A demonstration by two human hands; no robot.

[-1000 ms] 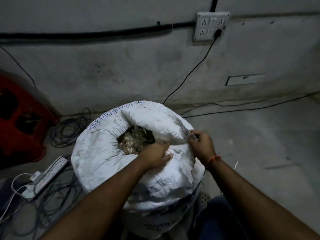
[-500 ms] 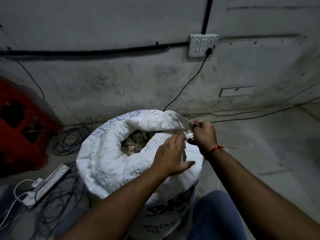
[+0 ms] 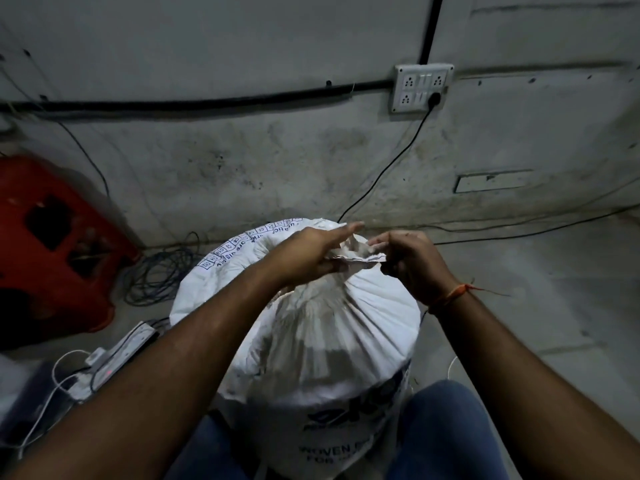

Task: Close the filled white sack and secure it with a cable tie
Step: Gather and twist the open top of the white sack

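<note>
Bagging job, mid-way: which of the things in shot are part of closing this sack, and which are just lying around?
Part of the job:
- filled white woven sack, mouth gathered at the top
- left hand gripping the bunched mouth
- right hand pinching the mouth

No cable tie is visible.

Lying about:
- red plastic stool
- white power strip
- dark cable coil
- wall socket plate

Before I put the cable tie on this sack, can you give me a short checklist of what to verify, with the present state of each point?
1. Mouth of the sack gathered, contents not showing: ok.
2. Left hand holding the gathered neck: ok, thumb round it, forefinger straight.
3. Right hand pinching the loose edge: ok.
4. Cable tie ready in a hand: cannot tell, none visible.
5. Sack standing upright between the knees: ok.
6. Neck twisted tight enough for a tie: cannot tell.
</note>
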